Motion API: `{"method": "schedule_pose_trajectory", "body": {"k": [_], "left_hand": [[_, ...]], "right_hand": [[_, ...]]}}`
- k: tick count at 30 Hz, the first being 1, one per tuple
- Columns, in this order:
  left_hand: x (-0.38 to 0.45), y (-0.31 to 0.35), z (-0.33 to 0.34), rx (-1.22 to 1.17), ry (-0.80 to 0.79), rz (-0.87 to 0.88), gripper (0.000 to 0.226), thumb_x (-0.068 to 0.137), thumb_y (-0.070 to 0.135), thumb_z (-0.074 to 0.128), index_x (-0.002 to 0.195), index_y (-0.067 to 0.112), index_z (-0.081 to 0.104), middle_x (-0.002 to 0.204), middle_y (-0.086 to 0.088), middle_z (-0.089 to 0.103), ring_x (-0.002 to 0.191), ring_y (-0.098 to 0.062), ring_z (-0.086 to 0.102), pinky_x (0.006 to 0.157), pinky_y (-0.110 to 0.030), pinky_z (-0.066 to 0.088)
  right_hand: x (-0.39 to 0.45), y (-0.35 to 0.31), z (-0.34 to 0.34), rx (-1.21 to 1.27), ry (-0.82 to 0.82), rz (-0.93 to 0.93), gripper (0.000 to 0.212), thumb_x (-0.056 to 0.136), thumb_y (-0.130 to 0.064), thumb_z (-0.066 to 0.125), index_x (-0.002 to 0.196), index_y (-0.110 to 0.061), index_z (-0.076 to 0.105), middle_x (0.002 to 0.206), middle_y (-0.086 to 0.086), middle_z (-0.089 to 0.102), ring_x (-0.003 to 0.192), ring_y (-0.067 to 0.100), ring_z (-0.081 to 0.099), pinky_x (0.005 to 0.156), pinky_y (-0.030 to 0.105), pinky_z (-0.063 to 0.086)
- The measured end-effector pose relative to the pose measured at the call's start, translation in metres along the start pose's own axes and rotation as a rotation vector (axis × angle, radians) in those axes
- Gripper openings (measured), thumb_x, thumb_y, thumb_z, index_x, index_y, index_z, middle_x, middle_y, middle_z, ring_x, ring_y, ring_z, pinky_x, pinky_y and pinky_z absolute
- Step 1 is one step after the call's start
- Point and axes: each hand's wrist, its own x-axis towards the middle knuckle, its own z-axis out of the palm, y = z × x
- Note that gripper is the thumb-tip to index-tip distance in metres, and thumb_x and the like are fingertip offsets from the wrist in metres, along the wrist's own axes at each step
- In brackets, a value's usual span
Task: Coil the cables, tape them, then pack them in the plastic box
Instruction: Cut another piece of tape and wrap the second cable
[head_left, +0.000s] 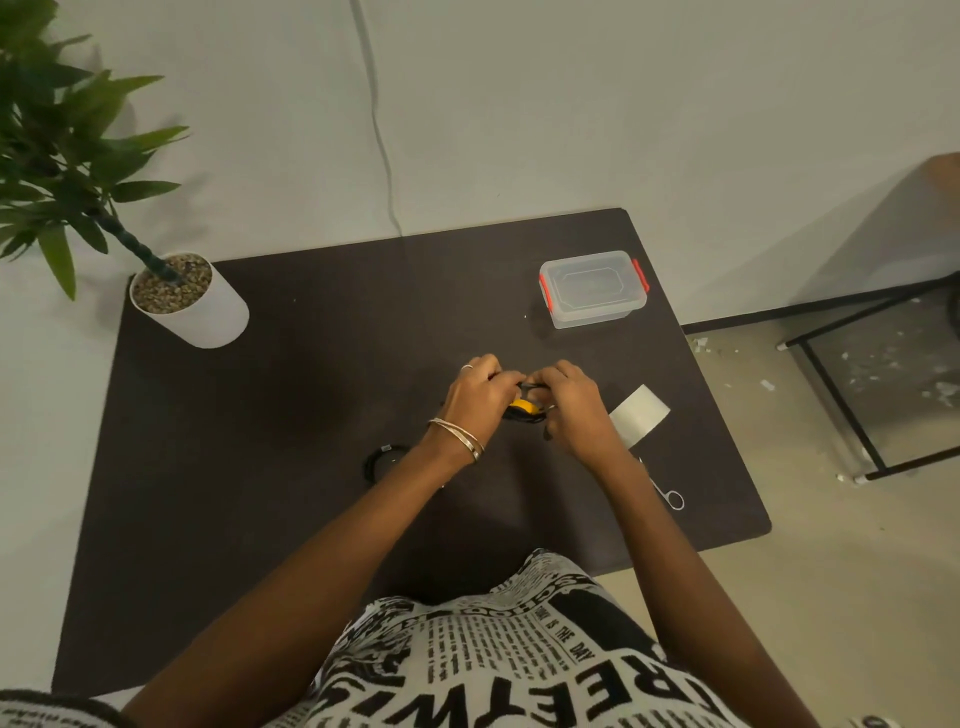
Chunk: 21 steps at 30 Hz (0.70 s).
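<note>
Nearest the person, a second black coil (385, 461) lay on the worktop (234, 467), just left of the left forearm. Both hands met over the middle: the left hand (480, 387) and right hand (569, 402) each had fingers curled round a black cable with a yellow part (522, 408), its bundle running left to right between them. The tape roll (639, 415) sat just beside the right hand, scissors (665, 491) nearer. Farther back and right stood the plastic box (593, 288), lid on.

Hands hide most of the coiled cable (524, 407) (fingers' grip unclear).
</note>
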Motion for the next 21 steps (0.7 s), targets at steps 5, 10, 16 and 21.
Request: {"method": "schedule_pose_trajectory", "body": {"k": [5,10,16,21], "left_hand": [[0.007,0.004,-0.005,-0.028,0.007,-0.019,0.027,0.094,0.013,0.049,0.112,0.003,0.066,0.107,-0.020,0.055,0.101,-0.032,0.053,0.083,-0.032,0.038],[0.010,0.004,-0.014,-0.080,-0.109,-0.050,0.024,0.094,0.015,0.049,0.106,0.005,0.067,0.101,-0.016,0.065,0.094,-0.028,0.059,0.079,-0.030,0.041],[0.017,0.004,-0.018,-0.330,-0.246,-0.182,0.020,0.093,0.013,0.054,0.083,0.004,0.068,0.071,-0.008,0.061,0.066,-0.017,0.053,0.064,-0.029,0.042],[0.019,0.005,-0.020,-0.498,-0.272,-0.313,0.022,0.091,0.006,0.055,0.072,0.006,0.066,0.062,-0.003,0.057,0.060,-0.012,0.051,0.061,-0.024,0.043]], "right_hand": [[-0.001,0.005,-0.003,0.036,0.021,-0.021,0.035,0.081,0.009,0.058,0.114,-0.001,0.064,0.105,0.017,0.058,0.100,0.031,0.054,0.079,0.029,0.042],[0.002,0.009,-0.005,0.008,0.065,-0.097,0.030,0.084,0.006,0.059,0.113,-0.002,0.065,0.106,0.017,0.059,0.102,0.031,0.053,0.087,0.039,0.043],[-0.003,0.013,0.001,0.053,0.123,-0.181,0.037,0.082,0.009,0.060,0.116,-0.006,0.060,0.112,0.012,0.060,0.101,0.027,0.052,0.080,0.023,0.035],[-0.005,0.012,0.001,0.120,0.171,-0.253,0.029,0.082,0.001,0.063,0.110,-0.006,0.062,0.105,0.011,0.064,0.094,0.029,0.056,0.078,0.035,0.045]]}}
